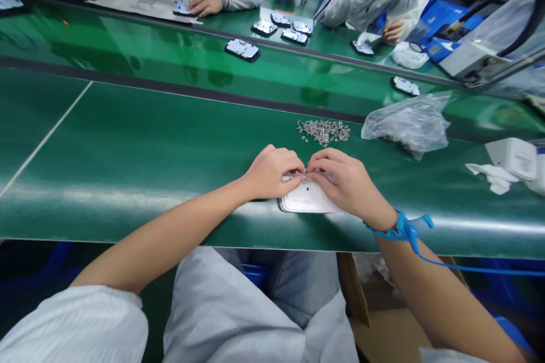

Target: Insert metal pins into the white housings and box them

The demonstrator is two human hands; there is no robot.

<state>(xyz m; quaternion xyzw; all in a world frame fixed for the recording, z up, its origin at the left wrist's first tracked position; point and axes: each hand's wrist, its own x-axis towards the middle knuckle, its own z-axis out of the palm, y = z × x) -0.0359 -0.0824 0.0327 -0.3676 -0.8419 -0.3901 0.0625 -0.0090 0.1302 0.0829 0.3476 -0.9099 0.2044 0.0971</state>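
A white, flat, round-cornered casing [307,202] lies on the green bench in front of me, partly covered by my hands. Over its left upper part, my left hand [275,173] is closed, with thumb and fingers pinched together. My right hand [347,178] is closed in a similar pinch, its fingertips nearly meeting those of the left at the casing's far edge. Whatever sits between the fingertips is too small to make out. Just beyond the hands is a loose heap of small metal pieces [324,131].
A clear plastic bag [409,122] lies right of the heap, with a white box [511,157] and crumpled tissue [494,176] farther right. A blue wrist strap [400,228] trails its cord rightward. Across the conveyor belt [170,62], two people handle dark-edged device units [242,49].
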